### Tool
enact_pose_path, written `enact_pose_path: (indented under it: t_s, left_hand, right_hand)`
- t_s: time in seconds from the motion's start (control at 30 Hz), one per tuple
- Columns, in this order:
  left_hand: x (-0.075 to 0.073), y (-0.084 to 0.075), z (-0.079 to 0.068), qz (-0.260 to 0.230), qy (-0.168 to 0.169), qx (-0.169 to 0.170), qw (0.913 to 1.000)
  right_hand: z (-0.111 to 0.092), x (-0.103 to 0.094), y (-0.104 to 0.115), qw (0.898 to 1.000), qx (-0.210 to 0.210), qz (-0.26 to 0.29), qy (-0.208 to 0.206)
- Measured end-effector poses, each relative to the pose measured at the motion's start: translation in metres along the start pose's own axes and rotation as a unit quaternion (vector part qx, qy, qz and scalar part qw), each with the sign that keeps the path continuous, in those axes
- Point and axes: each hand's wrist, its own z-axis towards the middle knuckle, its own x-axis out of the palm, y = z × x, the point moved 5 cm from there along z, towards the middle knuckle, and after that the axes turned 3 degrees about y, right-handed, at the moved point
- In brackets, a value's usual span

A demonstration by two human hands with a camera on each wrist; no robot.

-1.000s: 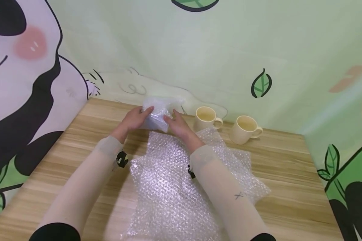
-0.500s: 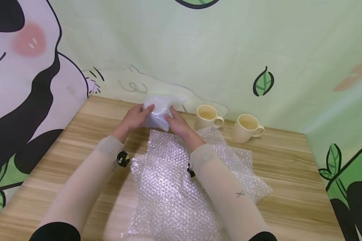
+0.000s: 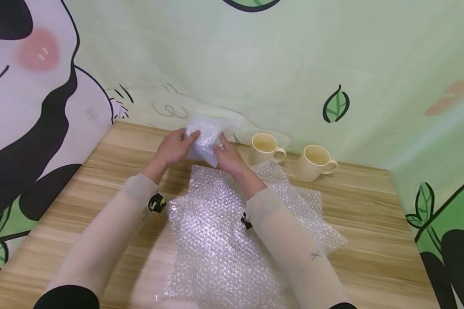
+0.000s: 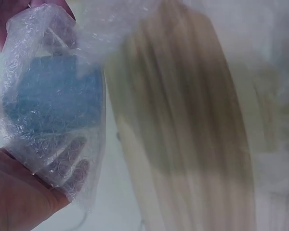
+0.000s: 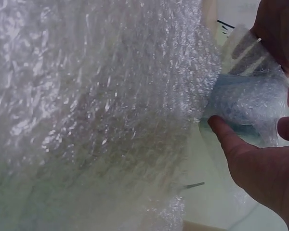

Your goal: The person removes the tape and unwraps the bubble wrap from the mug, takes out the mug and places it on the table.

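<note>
In the head view my left hand (image 3: 175, 146) grips the left side of a bubble-wrapped bundle (image 3: 206, 134) near the table's back edge. My right hand (image 3: 230, 158) holds its right side. Both thumbs lie on the near face. Through the clear wrap in the left wrist view shows a blue, cup-like thing (image 4: 60, 94); its full shape is hidden. Some fingers show blurred behind the wrap there. A loose flap of the bundle (image 5: 245, 53) sticks out towards the other hand in the right wrist view.
Loose bubble wrap sheets (image 3: 220, 240) lie overlapping on the wooden table (image 3: 112, 171), under my right forearm. Two cream mugs, a left mug (image 3: 264, 148) and a right mug (image 3: 313, 165), stand upright behind them, handles to the right. A printed cloth backdrop (image 3: 232, 64) rises behind the table.
Both hands have raised the bundle slightly and tilted it a little, holding on throughout. The mugs and loose sheets have stayed in place.
</note>
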Motion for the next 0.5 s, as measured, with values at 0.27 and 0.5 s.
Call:
enact_pose_path:
  t_s: [0.27,0.5]
  left_hand:
    - [-0.008,-0.015,-0.013,0.006,-0.013,0.015,0.9998]
    - [-0.014,-0.031,-0.029,0.019,-0.019,0.018,0.9995]
  right_hand:
    - [-0.011,-0.004,0.011,1.0,-0.008,0.004,0.003]
    - [-0.029,-0.011,0.026,0.999,-0.038,-0.011,0.016]
